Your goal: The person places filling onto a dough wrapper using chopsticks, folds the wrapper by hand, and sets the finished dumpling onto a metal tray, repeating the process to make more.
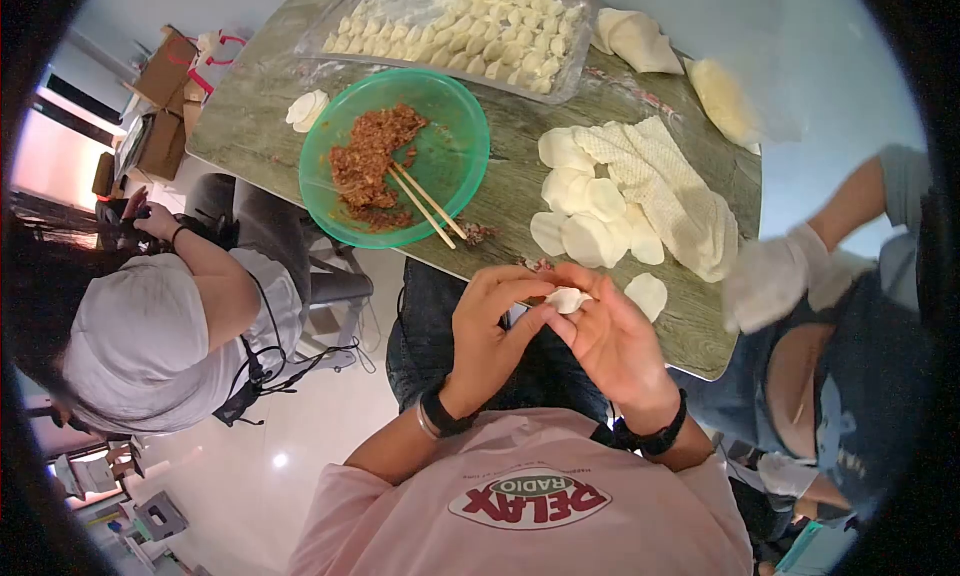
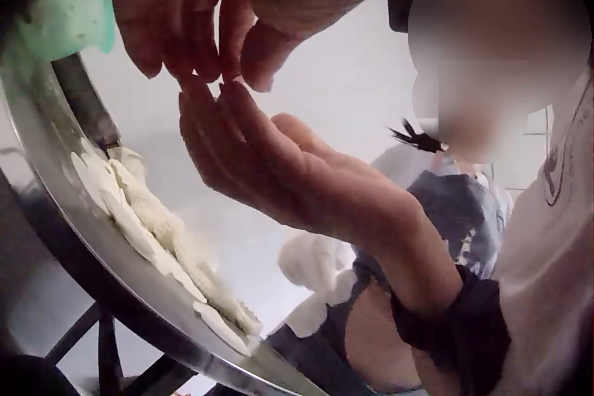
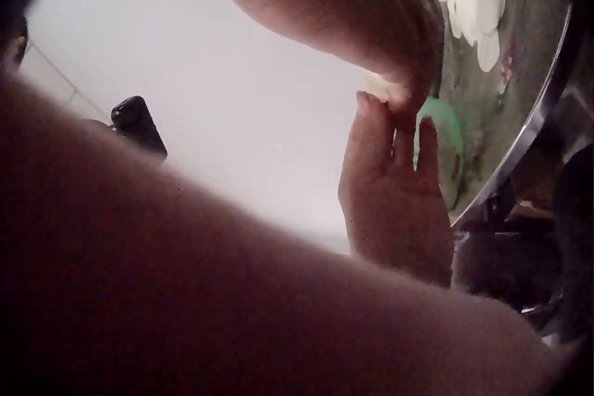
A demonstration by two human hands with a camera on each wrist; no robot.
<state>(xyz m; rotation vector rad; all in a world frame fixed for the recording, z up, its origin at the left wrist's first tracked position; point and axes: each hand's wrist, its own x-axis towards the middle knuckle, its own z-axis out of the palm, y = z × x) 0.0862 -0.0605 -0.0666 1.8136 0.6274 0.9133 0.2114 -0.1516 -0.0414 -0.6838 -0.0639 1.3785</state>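
Note:
Between the fingertips of both hands, in front of the table edge, is a small white dumpling [image 1: 568, 300]. My left hand [image 1: 490, 321] pinches one end of it with thumb and fingers. The other end is pinched by my right hand [image 1: 622, 351], its palm turned up. In the left wrist view the fingertips meet and mostly hide the dumpling. Near the hands lie round dough wrappers [image 1: 588, 238], with a single wrapper [image 1: 647, 296] beside the right hand. Ahead on the left is a green bowl [image 1: 462, 126] of minced filling [image 1: 365, 161], with chopsticks [image 1: 425, 206] resting in it.
A clear tray [image 1: 570, 84] with rows of dumplings stands at the far side of the table [image 1: 250, 106]. A cream textured cloth [image 1: 670, 191] partly covers the wrappers. One person [image 1: 150, 326] sits at the left; another person with a white glove [image 1: 775, 276] is at the right.

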